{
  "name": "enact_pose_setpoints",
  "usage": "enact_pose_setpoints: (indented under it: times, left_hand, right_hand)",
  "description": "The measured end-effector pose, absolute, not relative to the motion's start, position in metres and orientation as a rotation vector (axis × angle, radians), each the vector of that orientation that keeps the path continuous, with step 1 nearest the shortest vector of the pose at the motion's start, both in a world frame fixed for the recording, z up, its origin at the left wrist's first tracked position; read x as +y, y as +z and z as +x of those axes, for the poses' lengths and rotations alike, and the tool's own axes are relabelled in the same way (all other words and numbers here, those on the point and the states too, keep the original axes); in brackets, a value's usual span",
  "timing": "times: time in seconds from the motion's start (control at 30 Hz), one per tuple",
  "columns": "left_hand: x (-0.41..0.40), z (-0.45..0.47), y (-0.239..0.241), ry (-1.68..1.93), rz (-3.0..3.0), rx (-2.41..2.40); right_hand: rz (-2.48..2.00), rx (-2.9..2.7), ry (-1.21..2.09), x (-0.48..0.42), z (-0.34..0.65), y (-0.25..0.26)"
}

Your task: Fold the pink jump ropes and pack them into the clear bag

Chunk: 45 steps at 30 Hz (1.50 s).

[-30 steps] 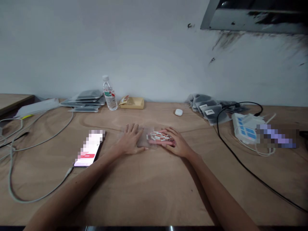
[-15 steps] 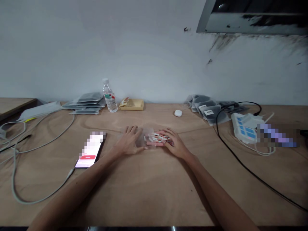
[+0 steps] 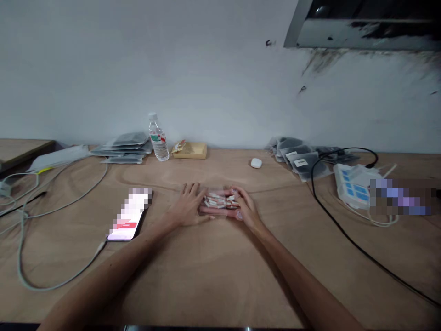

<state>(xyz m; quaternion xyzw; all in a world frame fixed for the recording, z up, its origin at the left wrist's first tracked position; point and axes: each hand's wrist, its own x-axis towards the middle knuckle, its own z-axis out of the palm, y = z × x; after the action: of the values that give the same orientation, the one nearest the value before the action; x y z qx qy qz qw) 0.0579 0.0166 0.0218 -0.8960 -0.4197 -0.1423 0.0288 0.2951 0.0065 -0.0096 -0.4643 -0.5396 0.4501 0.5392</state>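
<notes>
A pink tray-like box (image 3: 217, 211) with several small white pieces in it lies flat on the table. Clear plastic film, which looks like a bag (image 3: 215, 192), covers much of it. My left hand (image 3: 188, 207) holds the left end of the bag, thumb low and fingers reaching over the far side. At the right end, my right hand (image 3: 248, 210) grips the box between thumb and fingers. Its fingertips partly hide that end, and glare on the film blurs the white pieces.
A lit phone (image 3: 129, 216) lies to the left, near a white cable (image 3: 25, 276). Behind stand a water bottle (image 3: 159, 142), a yellow tray (image 3: 189, 151) and a white case (image 3: 256, 163). Grey packets (image 3: 299, 158), a power strip (image 3: 351, 186) and a black cable (image 3: 339, 227) are on the right.
The pink box has slid left, deeper under the clear film, and its left end is now near my left hand. My right hand has shifted its grip at the right end.
</notes>
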Motion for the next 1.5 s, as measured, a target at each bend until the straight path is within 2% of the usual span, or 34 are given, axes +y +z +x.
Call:
enact_pose_setpoints:
  times: [0.1,0.27,0.53,0.77,1.0,1.13,1.27,1.5]
  left_hand:
    - [0.021,0.054,0.023,-0.400,-2.784,-1.259]
    - [0.027,0.049,0.028,-0.406,-2.813,-1.185]
    - [0.030,0.047,0.027,-0.422,-2.856,-1.146]
    - [0.030,0.047,0.029,-0.408,-2.869,-1.113]
    - [0.030,0.049,0.025,-0.433,-2.856,-1.127]
    - [0.031,0.050,0.023,-0.429,-2.846,-1.136]
    - [0.031,0.050,0.025,-0.449,-2.853,-1.129]
    - [0.032,0.048,0.027,-0.410,-2.871,-1.086]
  right_hand:
    - [-1.124,-1.291,1.062,0.006,0.311,0.002]
    - [-1.133,-1.757,0.804,0.008,0.355,0.018]
    - [-1.185,-2.095,0.889,0.010,0.380,0.029]
    - [-1.171,-1.966,0.998,0.010,0.375,0.021]
    - [-0.986,-1.799,1.344,0.005,0.360,0.024]
    - [-0.962,-1.734,1.409,0.004,0.358,0.022]
    - [-0.960,-1.755,1.403,0.005,0.361,0.020]
    - [-1.155,-1.926,1.118,0.006,0.367,0.027]
